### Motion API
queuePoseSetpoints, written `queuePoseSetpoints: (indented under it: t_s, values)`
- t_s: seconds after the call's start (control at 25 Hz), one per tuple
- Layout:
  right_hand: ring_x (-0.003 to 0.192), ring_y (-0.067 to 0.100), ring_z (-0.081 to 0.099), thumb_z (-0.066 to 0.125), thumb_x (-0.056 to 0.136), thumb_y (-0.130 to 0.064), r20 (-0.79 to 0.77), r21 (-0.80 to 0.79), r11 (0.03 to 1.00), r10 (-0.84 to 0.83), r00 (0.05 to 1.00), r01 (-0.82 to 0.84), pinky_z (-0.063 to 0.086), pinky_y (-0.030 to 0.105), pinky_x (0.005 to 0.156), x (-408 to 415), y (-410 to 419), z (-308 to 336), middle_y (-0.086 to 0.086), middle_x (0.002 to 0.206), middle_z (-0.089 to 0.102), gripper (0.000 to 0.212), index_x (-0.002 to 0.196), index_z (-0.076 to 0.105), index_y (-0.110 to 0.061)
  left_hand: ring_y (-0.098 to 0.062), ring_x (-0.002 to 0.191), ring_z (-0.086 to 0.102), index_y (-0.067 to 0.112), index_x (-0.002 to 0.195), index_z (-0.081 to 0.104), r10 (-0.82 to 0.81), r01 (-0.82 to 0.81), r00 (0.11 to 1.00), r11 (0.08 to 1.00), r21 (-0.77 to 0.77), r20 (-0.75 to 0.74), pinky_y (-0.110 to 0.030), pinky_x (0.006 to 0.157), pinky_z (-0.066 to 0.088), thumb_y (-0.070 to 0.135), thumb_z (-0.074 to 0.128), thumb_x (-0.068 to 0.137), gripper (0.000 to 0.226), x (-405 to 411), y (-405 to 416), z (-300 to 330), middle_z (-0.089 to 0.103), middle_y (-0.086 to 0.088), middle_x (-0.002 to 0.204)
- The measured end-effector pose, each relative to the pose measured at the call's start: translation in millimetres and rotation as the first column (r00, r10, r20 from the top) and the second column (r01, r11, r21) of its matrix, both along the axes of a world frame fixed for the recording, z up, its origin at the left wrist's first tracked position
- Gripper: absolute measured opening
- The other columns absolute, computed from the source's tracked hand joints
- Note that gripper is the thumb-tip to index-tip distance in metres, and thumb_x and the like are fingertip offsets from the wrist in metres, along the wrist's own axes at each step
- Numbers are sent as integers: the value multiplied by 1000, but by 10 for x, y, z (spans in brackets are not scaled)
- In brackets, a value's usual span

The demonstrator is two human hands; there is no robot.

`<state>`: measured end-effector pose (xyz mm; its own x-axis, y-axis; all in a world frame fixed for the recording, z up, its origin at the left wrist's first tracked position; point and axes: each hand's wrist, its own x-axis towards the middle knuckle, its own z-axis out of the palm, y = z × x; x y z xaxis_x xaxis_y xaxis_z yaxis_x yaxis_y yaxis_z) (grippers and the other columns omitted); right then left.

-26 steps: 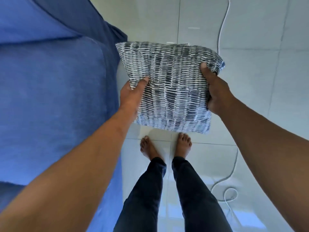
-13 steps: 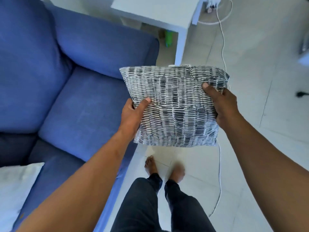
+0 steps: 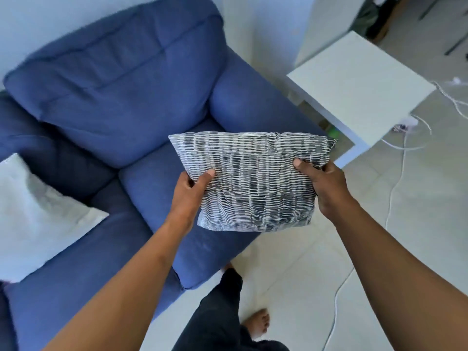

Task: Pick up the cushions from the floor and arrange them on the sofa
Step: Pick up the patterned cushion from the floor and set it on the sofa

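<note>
I hold a black-and-white patterned cushion [image 3: 253, 178] in the air over the front right corner of the blue sofa [image 3: 121, 97]. My left hand [image 3: 190, 191] grips its left edge and my right hand [image 3: 326, 186] grips its right edge, thumbs on top. A white cushion [image 3: 33, 216] lies on the sofa seat at the far left.
A white side table [image 3: 359, 89] stands right of the sofa's armrest. White cables [image 3: 395, 188] trail over the tiled floor on the right. My legs and one bare foot [image 3: 255, 325] are by the sofa's front edge.
My view has swung up and left from the floor towards the sofa. The patterned cushion, still in both hands, now hangs over the seat corner instead of over the floor.
</note>
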<state>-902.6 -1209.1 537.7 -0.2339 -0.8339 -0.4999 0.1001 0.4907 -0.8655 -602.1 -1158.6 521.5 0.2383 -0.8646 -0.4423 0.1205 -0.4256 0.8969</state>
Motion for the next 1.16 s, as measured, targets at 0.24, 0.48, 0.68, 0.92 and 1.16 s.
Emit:
queuePoseSetpoints:
  t_s: [0.24, 0.48, 0.68, 0.92, 1.16]
  values:
    - [80, 7, 82, 91, 80, -14, -20, -9, 969, 248, 969, -248, 63, 20, 59, 974, -1022, 39, -14, 92, 85, 31, 106, 77, -24, -8, 104, 79, 34, 122, 73, 149, -150, 988, 989, 13, 28, -32, 90, 62, 49, 78, 92, 34, 953, -377, 0, 83, 14, 116]
    - [69, -5, 77, 83, 84, 4, -56, 0, 920, 391, 919, -391, 57, 11, 55, 1770, -1613, -166, -22, 76, 82, 31, 93, 76, -26, -13, 105, 80, 26, 115, 79, 321, -326, 941, 944, 38, 107, -42, 97, 63, 37, 85, 87, 30, 1505, -540, -235, 85, 9, 112]
    - [79, 5, 78, 81, 84, 6, -93, 6, 879, 475, 875, -476, 61, 20, 67, 2196, -2116, -369, -11, 88, 83, 30, 101, 78, -18, -18, 106, 79, 25, 114, 78, 469, -495, 857, 865, 86, 214, -48, 101, 62, 40, 85, 82, 36, 1654, -792, -407, 84, 6, 111]
    - [89, 12, 75, 79, 85, 7, -94, 33, 842, 538, 838, -538, 60, 27, 77, 2528, -2734, -556, -6, 97, 78, 31, 99, 75, -21, -21, 106, 79, 23, 109, 80, 576, -616, 779, 776, 137, 247, -51, 101, 61, 33, 86, 81, 30, 1766, -1280, -492, 84, 5, 110]
    - [96, 21, 73, 83, 85, -3, -176, 124, 810, 586, 791, -573, 60, 34, 86, 2874, -3258, -917, 3, 104, 77, 23, 102, 73, -16, -18, 100, 79, 24, 104, 75, 618, -663, 745, 729, 172, 252, -49, 96, 64, 33, 86, 82, 26, 2055, -1673, -789, 83, 4, 104]
